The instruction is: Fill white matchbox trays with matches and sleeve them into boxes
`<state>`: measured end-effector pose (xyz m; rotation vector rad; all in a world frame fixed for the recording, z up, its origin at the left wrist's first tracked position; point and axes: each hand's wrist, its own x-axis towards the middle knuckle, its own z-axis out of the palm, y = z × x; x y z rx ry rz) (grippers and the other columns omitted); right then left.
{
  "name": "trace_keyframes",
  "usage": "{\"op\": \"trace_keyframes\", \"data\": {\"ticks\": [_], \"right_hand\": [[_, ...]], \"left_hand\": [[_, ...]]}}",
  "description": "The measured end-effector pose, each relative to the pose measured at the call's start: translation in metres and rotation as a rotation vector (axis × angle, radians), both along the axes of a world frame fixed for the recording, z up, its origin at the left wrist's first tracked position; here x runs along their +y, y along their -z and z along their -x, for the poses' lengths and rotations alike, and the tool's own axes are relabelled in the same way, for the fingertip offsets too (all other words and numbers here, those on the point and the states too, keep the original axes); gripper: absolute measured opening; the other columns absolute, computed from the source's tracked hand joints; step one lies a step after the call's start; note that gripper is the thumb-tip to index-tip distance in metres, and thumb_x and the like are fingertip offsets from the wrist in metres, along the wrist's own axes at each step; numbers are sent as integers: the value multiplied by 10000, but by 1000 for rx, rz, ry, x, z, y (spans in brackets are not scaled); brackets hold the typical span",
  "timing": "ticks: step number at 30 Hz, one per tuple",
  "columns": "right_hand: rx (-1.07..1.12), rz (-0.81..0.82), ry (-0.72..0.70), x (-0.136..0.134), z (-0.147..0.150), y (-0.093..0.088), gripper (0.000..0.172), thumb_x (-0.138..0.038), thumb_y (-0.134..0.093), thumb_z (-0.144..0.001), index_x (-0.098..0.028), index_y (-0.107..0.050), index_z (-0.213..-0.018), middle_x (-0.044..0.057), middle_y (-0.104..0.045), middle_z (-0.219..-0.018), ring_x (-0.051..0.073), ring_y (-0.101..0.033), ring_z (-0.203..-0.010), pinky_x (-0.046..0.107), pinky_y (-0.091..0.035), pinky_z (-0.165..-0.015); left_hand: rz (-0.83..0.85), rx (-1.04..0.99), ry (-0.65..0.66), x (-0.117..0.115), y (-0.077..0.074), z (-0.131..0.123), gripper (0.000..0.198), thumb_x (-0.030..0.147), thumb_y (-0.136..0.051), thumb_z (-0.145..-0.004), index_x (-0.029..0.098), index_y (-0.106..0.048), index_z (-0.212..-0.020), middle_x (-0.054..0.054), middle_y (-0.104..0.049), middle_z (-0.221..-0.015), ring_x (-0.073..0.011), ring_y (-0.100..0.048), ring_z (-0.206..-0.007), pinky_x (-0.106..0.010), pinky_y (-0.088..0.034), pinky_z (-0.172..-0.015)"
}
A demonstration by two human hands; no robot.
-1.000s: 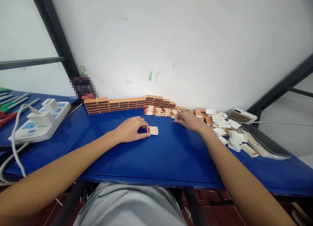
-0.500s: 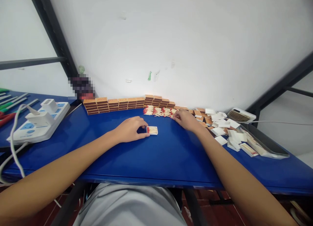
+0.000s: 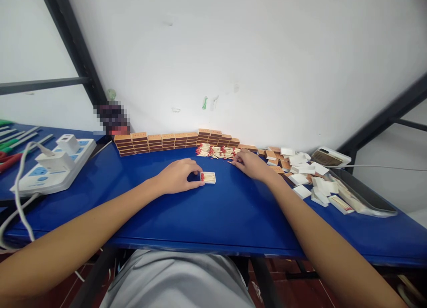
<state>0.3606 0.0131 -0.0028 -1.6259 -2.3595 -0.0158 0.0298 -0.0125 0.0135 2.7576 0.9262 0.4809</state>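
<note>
A small white matchbox tray (image 3: 209, 178) with red-tipped matches lies on the blue table (image 3: 200, 219). My left hand (image 3: 180, 177) grips its left end between thumb and fingers. Just right of a pile of loose matches (image 3: 215, 151), my right hand (image 3: 248, 163) pinches a match (image 3: 230, 162), whose tip sticks out to the left of the fingertips. The other fingers of my right hand are curled in.
Stacked matchboxes (image 3: 155, 143) line the wall. White empty trays (image 3: 302, 168) and brown sleeves are heaped at the right, near a black tray (image 3: 367, 194) and a white device (image 3: 330, 158). A power strip (image 3: 56, 170) with cables lies at the left, beside scissors-like tools (image 3: 13, 154).
My right hand has shifted slightly left and towards me from the edge of the match pile, and a match now shows at its fingertips. My left hand stays at the tray.
</note>
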Motion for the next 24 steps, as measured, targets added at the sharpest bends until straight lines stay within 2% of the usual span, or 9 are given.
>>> {"op": "trace_keyframes", "data": {"ticks": [4,11,19,24], "right_hand": [[29,6,8,1,-3,1,133,-283,-628,-996,-181,-668,-922,121,-684,-1015,231,-625,-875,316,-445,-770],[38,45,-11,-1,0,-3,139,-250,-597,-1008,-179,-641,-897,115,-678,-992,222,-619,-857,312,-441,-767],[125,6,-196,-34,49,-17,144,-295,-560,-1061,-205,-632,-975,86,-643,-1041,213,-607,-884,311,-445,-780],[99,45,-232,-48,71,-21,128,-283,-565,-1073,-212,-611,-977,72,-640,-1054,204,-615,-883,305,-445,-770]], "left_hand": [[-1,5,-1,0,1,1,304,478,-686,-975,211,-752,-1106,-69,-743,-1057,-254,-660,-1019,-358,-484,-846],[-1,-5,12,0,1,1,302,473,-674,-978,210,-751,-1104,-73,-738,-1048,-253,-655,-1005,-358,-485,-838],[-24,-21,15,2,3,1,275,450,-705,-963,213,-750,-1096,-63,-737,-1018,-247,-659,-986,-353,-487,-851],[-37,-17,12,3,4,2,300,458,-696,-969,208,-748,-1125,-69,-736,-1029,-252,-660,-998,-353,-487,-842]]}}
